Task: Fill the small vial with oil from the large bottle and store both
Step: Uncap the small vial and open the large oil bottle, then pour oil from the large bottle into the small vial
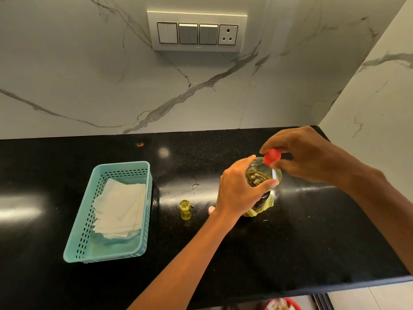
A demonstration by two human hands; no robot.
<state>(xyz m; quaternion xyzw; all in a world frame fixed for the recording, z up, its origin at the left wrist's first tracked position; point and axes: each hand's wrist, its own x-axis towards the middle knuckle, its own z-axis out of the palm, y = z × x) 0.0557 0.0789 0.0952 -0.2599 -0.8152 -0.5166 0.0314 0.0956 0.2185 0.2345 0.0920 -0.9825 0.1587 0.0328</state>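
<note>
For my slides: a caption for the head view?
Left hand grips the oil bottle, right hand pinches its red cap; small vial stands nearby.

The large bottle (pixel 260 177), clear plastic with a yellow label low on its body, stands on the black counter (pixel 290 242), gripped by the left hand (pixel 237 189). Its red cap (pixel 272 156) is at the neck, pinched by the right hand (pixel 308 157). The small vial (pixel 185 209), uncapped and filled with yellow oil, stands upright to the bottle's left, apart from it.

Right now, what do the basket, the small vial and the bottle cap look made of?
Basket: matte teal plastic, moulded perforated walls. Small vial: clear glass or plastic, unclear; yellow oil shows through. Bottle cap: glossy red plastic, probably.
</note>
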